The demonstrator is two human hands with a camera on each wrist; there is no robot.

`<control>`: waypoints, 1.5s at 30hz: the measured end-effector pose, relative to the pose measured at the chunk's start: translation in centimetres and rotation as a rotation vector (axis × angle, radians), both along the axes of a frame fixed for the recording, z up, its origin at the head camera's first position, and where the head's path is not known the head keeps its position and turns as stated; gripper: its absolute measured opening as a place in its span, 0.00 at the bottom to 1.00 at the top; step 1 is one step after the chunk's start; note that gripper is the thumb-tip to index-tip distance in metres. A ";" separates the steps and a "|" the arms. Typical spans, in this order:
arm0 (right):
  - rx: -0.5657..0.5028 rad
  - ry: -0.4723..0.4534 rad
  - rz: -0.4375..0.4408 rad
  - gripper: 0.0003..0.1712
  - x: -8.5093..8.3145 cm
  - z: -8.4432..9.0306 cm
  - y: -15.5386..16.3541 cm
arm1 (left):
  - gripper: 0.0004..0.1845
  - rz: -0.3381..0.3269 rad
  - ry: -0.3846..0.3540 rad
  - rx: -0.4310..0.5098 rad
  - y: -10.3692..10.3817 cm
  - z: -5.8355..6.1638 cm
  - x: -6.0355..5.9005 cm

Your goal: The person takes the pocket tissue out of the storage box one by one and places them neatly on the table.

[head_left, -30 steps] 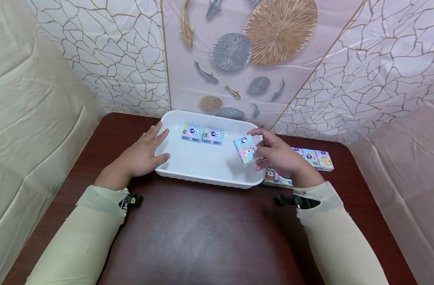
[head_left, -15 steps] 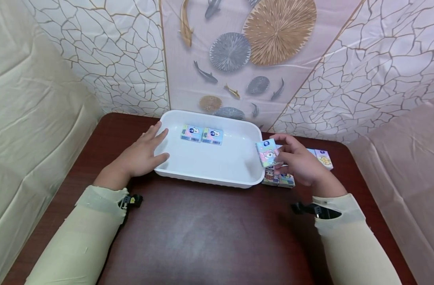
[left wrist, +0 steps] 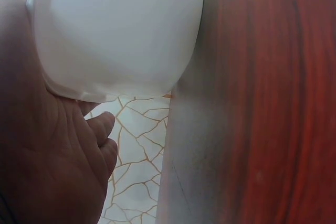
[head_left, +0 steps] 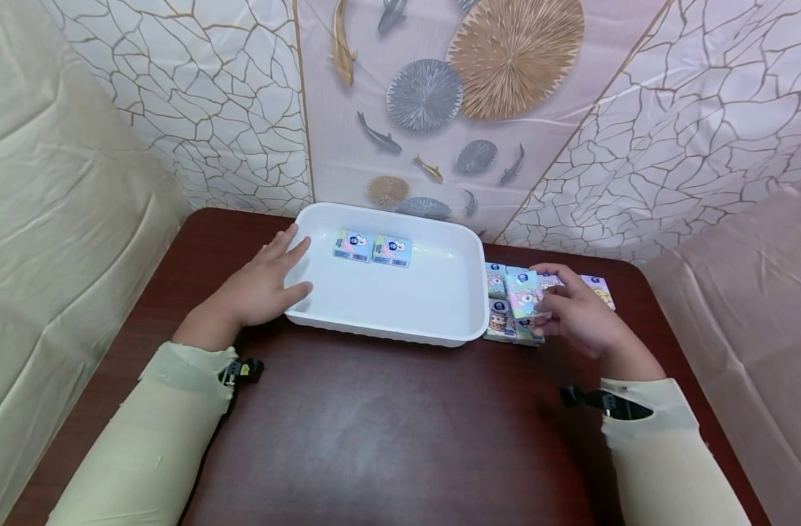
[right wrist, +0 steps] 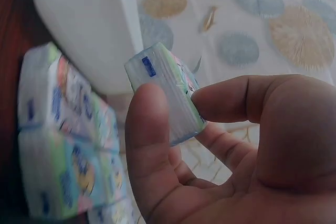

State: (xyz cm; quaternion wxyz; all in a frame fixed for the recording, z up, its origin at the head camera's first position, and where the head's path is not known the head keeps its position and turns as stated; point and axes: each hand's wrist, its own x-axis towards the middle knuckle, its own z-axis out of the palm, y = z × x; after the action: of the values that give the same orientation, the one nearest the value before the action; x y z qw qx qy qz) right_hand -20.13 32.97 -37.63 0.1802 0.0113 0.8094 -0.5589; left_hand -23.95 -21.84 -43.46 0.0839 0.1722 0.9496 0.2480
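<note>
A white tray (head_left: pixel 387 307) stands at the back of the table, with two small tissue packs, the left one (head_left: pixel 354 245) and the right one (head_left: pixel 392 251), lying side by side in it. My left hand (head_left: pixel 259 288) rests at the tray's left rim with fingers spread over it. To the right of the tray my right hand (head_left: pixel 581 310) pinches a colourful tissue pack (head_left: pixel 522 294) between thumb and fingers. In the right wrist view the held tissue pack (right wrist: pixel 167 95) is tilted and raised above others.
Several more tissue packs (head_left: pixel 499 321) lie in rows against the tray's right side, partly hidden by my right hand. A dark red-brown table (head_left: pixel 374 424) carries everything. A patterned cloth (head_left: pixel 427 161) hangs right behind the tray.
My right hand has moved right with the tissue pack, from over the tray to above the packs beside it. My left hand and the tray have stayed put.
</note>
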 end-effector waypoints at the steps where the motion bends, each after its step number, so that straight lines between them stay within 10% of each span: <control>1: 0.006 -0.006 -0.008 0.31 0.1 -0.3 0.4 | 0.46 0.000 -0.001 0.002 0.0 0.0 0.0; 45: 0.028 -0.117 -0.238 0.37 3.0 -6.4 7.4 | 0.46 0.006 -0.007 -0.036 0.5 0.3 0.0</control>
State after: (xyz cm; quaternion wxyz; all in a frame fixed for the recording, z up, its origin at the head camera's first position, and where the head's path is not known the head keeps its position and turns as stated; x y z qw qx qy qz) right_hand -17.17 40.33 -44.08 0.1590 0.1423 0.7982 -0.5633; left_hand -23.95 -21.37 -43.15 0.0897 0.1671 0.9542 0.2315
